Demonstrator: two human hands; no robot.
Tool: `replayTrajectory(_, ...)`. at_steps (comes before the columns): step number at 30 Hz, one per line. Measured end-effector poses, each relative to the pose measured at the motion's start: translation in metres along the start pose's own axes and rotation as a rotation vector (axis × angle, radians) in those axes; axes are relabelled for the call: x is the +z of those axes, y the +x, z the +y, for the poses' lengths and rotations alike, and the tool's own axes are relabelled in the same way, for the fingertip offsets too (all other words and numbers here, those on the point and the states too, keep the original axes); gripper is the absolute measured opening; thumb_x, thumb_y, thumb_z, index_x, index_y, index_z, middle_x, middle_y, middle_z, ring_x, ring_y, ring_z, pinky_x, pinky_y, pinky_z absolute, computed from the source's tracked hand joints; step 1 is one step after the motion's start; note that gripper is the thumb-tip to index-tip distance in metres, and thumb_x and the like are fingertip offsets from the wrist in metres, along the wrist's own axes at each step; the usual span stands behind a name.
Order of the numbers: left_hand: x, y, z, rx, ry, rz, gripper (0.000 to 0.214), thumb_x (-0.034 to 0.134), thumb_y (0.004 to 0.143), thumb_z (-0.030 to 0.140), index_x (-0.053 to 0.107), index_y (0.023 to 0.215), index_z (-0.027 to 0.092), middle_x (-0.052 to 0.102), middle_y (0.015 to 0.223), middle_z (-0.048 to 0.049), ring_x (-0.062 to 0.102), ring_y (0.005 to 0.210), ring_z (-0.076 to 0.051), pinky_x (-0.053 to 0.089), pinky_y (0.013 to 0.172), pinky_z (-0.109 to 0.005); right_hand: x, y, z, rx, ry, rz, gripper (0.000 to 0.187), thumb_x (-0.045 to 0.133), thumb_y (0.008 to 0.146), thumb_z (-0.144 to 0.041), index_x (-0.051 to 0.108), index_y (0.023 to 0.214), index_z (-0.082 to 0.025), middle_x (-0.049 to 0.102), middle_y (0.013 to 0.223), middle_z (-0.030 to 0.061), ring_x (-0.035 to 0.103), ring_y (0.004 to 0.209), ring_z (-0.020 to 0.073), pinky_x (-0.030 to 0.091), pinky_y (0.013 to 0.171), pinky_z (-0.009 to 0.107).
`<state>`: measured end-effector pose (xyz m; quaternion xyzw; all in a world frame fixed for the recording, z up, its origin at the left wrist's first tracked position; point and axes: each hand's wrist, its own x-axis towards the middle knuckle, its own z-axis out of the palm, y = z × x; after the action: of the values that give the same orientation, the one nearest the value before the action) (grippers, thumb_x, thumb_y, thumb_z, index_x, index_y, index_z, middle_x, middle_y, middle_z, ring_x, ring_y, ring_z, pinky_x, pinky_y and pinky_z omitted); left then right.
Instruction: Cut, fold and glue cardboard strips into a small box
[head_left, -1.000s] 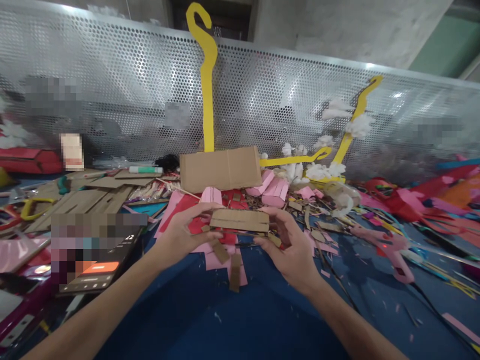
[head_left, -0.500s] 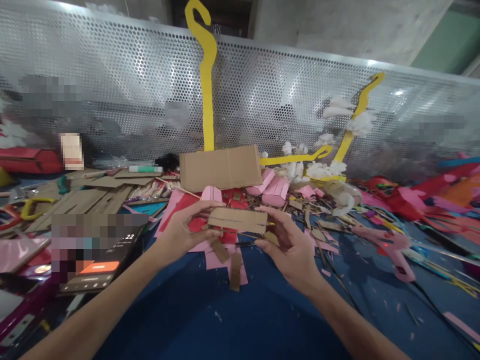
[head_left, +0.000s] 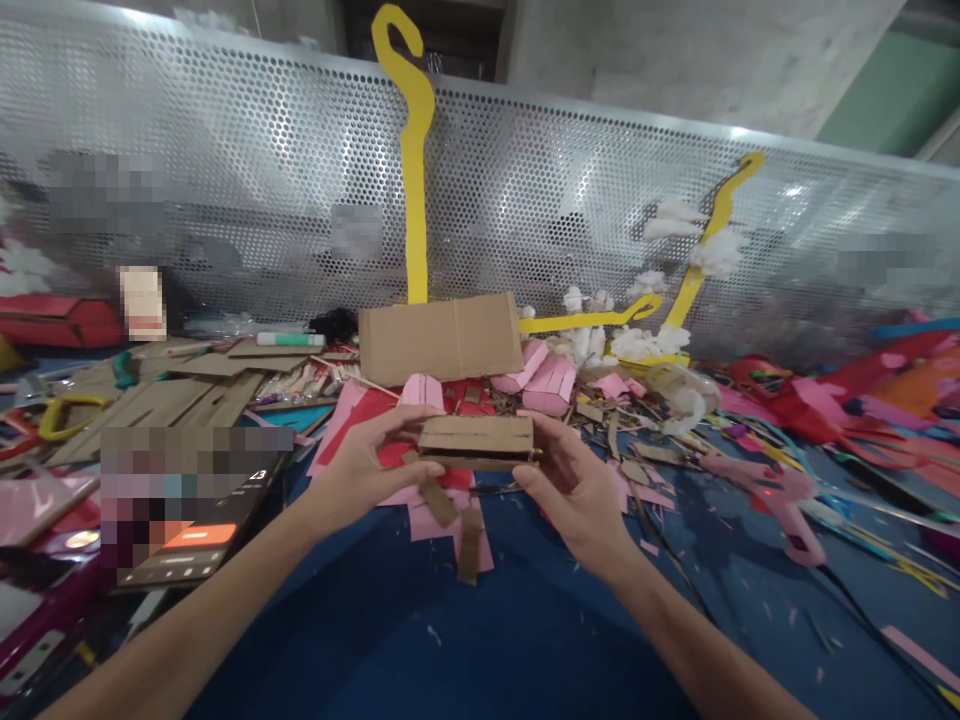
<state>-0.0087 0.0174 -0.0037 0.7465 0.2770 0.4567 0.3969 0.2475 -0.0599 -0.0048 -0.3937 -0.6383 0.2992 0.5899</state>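
Observation:
A small folded cardboard box is held up level between my two hands, its long side toward me with a dark gap along the front. My left hand grips its left end, thumb at the lower edge and fingers behind. At the right end my right hand does the same, thumb low and fingers curled round the back. Beneath it lie pink paper and a short cardboard strip on the blue table. Behind stands a larger cardboard box with a tall yellow hook shape rising from it.
A pink glue gun lies at the right, its cord trailing forward. On the left are a phone and stacked cardboard strips. Paper scraps and white fluff clutter the back, before a perforated metal panel.
The small cardboard box has tilted in my hands, so its front gap and lower layer now show. Both hands stay nearly in place, still holding its ends.

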Motion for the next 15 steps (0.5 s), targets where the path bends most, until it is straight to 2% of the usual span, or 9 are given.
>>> replayTrajectory(9, 0.0057, 0.0012, 0.0074, -0.117, -0.053, 0.006, 0.054, 0.088, 0.074, 0.035, 0.071, 0.122, 0.017, 0.076, 0.118, -0.0134, 0.071, 0.110, -0.031, 0.056, 0.102, -0.049, 0.0005, 0.0027, 0.0016, 0.058, 0.112, 0.002, 0.040, 0.070, 0.097, -0.040, 0.062, 0.134, -0.027, 0.071, 0.134, 0.0066, 0.069, 0.121, 0.0226, 0.057, 0.106, 0.038)
replayTrajectory(15, 0.0065, 0.0018, 0.0067, -0.153, -0.102, 0.003, 0.054, 0.088, 0.073, 0.034, 0.070, 0.121, 0.016, 0.076, 0.116, -0.0125, 0.071, 0.109, -0.030, 0.056, 0.101, -0.049, 0.0008, 0.0044, 0.0033, 0.090, 0.100, -0.008, 0.044, 0.069, 0.097, -0.045, 0.063, 0.136, -0.026, 0.071, 0.136, 0.0074, 0.067, 0.125, 0.0262, 0.055, 0.108, 0.041)
